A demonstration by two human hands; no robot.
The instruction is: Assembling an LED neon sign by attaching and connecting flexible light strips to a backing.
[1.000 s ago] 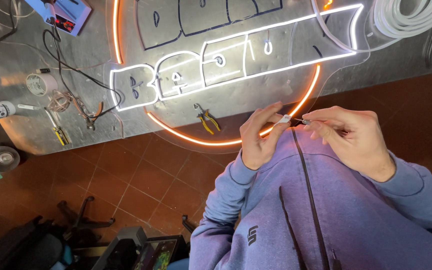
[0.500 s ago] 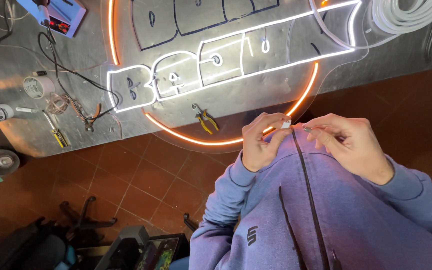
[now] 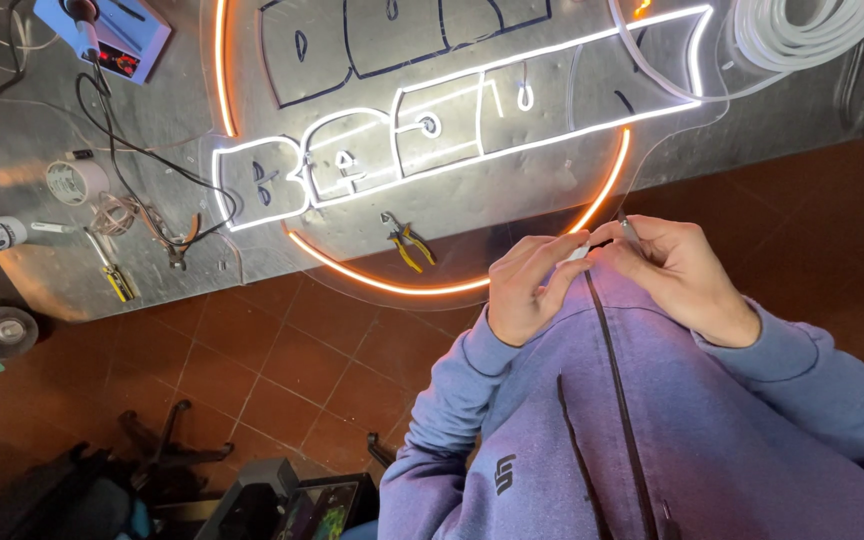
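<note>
Head view: your left hand [image 3: 524, 292] pinches the white strip end [image 3: 579, 252] and your right hand [image 3: 677, 275] grips a thin tool [image 3: 628, 228] beside it, at the desk [image 3: 62, 280] edge by the glowing sign [image 3: 432, 140].

The lit neon sign [image 3: 452, 140] is the brightest source, its white and orange tubes blown out and casting a glow on the grey table [image 3: 72, 270]. The floor [image 3: 252, 380] beyond the table's near edge lies dim, its lower-left clutter murky. Focus is fairly sharp.
</note>
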